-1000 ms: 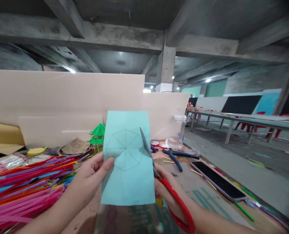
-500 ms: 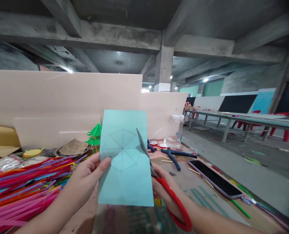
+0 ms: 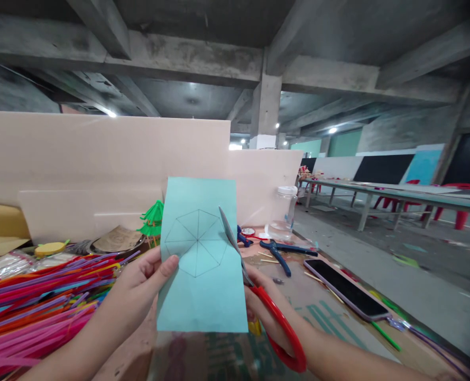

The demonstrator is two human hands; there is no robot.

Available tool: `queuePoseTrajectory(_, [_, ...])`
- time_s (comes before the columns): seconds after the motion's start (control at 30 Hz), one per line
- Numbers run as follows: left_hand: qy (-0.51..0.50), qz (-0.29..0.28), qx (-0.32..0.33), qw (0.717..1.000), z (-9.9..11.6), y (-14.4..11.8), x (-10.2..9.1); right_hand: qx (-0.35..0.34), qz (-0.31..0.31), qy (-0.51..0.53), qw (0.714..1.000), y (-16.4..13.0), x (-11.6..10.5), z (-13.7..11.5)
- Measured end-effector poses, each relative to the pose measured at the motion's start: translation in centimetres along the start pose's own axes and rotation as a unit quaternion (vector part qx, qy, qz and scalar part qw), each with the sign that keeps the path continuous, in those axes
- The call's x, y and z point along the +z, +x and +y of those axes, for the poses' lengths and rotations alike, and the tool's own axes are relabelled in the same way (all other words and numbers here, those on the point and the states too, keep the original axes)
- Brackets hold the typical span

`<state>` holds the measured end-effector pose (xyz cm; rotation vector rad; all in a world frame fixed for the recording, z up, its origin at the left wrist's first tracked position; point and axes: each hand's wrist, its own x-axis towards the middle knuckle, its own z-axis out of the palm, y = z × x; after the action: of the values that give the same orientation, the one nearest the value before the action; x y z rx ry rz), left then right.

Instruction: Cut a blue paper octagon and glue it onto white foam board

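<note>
The only view comes from the person's head, looking forward and tilted slightly down across the counter (image 3: pixel 134 349). The hands (image 3: pixel 145 283) appear close, below centre. A pale board (image 3: pixel 100 153) stands a little beyond; the wide view also takes in distant ceiling beams (image 3: pixel 179 53) and, rightward, floor (image 3: pixel 429 278).

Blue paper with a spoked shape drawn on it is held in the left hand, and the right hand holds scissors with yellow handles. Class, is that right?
Not quite: the handles are red, not yellow, as the head view shows. The left hand does hold the blue paper, and the right hand the scissors.
</note>
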<state>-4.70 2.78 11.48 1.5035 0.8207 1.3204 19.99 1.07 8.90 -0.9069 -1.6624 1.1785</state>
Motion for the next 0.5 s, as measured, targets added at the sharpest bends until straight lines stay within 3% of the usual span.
queuePoseTrajectory(0.5, [0.022, 0.009, 0.004, 1.000, 0.18, -0.19, 0.15, 0.006, -0.001, 0.039, 0.999, 0.19, 0.08, 0.61])
